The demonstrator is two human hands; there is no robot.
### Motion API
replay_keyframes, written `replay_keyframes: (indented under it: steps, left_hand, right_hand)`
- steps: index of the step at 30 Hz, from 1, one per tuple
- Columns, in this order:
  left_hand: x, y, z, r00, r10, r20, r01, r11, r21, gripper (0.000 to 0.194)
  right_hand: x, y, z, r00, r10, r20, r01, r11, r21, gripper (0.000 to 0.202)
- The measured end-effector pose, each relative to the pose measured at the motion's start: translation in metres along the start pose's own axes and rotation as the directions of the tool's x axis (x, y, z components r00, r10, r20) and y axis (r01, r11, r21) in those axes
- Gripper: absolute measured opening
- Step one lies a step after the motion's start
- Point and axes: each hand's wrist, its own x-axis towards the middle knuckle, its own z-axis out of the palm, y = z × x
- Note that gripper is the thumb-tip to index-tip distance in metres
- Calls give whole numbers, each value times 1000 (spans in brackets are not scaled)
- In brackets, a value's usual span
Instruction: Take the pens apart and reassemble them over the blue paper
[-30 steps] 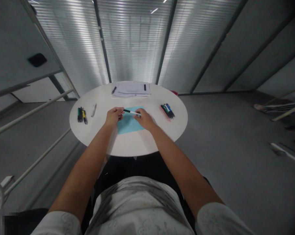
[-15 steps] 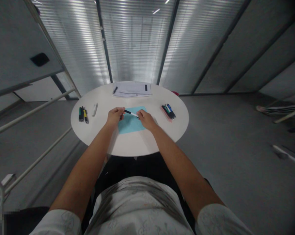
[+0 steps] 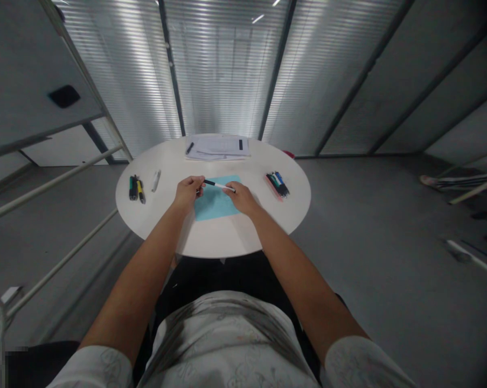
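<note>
gripping a pen (image 3: pixel 217 185) over blue paper (image 3: pixel 217 206) are left fingers (image 3: pixel 197 181) and, apparently, right fingers (image 3: pixel 238 189)

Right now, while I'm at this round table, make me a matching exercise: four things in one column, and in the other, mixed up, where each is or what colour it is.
Things:
1. black-and-white pen
2. single sheet
3. stack of papers
4. group of markers

Places and colours:
A. at the far side of the table
B. light blue
C. near the table's left edge
D. held between left hand and right hand

Pairs: 1-D, 2-B, 3-A, 4-C
</note>
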Motion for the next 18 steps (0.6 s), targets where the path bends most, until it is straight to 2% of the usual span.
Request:
replay_keyframes:
  steps: [4, 8, 14, 16, 18]
  left_hand:
    - [-1, 2, 0, 1000, -7, -5, 7, 1000, -22, 30]
    - [-1, 5, 0, 1000, -24, 7, 24, 997, -79, 32]
    - [-1, 5, -1, 996, -35, 76, 44, 992, -120, 35]
    - [-2, 4, 0, 996, -8, 93, 14, 998, -62, 34]
    - [-3, 1, 2, 994, 37, 99, -42, 998, 51, 32]
  right_hand:
    - [-3, -5, -2, 997, 57, 45, -61, 994, 89, 32]
    - [-3, -10, 0, 991, 133, 12, -130, 938, 321, 32]
    - [5, -19, -4, 951, 309, 23, -238, 683, 691, 49]
    - [8, -18, -9, 924, 383, 14, -250, 576, 778, 47]
    - [9, -17, -17, 895, 443, 55, -273, 447, 852, 45]
